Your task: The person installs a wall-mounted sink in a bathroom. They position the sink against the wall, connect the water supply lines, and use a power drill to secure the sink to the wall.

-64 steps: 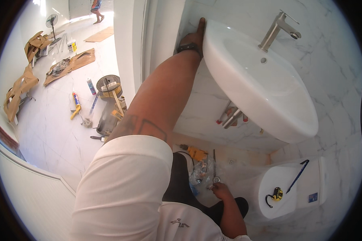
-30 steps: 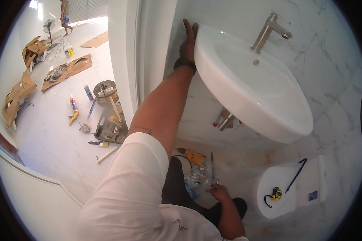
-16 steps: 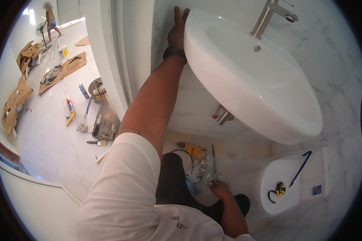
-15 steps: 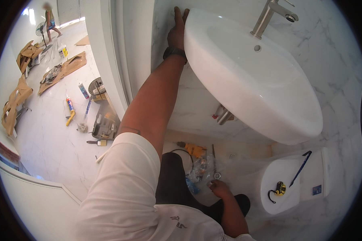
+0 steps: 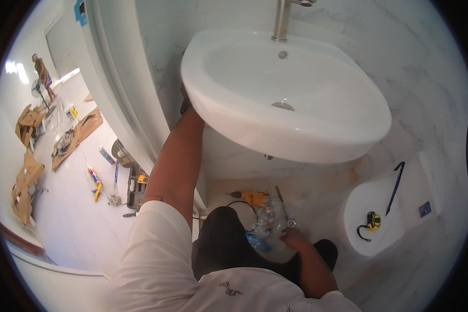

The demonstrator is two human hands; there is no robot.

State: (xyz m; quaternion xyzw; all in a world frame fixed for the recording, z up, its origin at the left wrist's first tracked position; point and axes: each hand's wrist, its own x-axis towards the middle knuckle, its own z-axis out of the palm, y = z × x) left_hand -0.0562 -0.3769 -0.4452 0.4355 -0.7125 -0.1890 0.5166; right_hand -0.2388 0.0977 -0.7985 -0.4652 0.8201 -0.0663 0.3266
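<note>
A white washbasin with a metal tap is set against the marble-patterned wall. My left arm reaches up along its left side; only a sliver of my left hand shows, since the basin's edge hides the fingers. Low down beside my knee, my right hand is closed, and what it may hold is hidden. Just above its fingers lies a small shiny metal ring. A yellow drill and crumpled clear plastic lie on the floor nearby.
A tape measure and a dark blue bar rest on the white toilet at right. Beyond the doorway at left are a caulking gun, a tool case, cardboard and a person by a fan.
My view has shifted, so the basin appears more level. My left hand has gone from the basin's side to mostly behind its edge. My right hand stays low by the metal ring.
</note>
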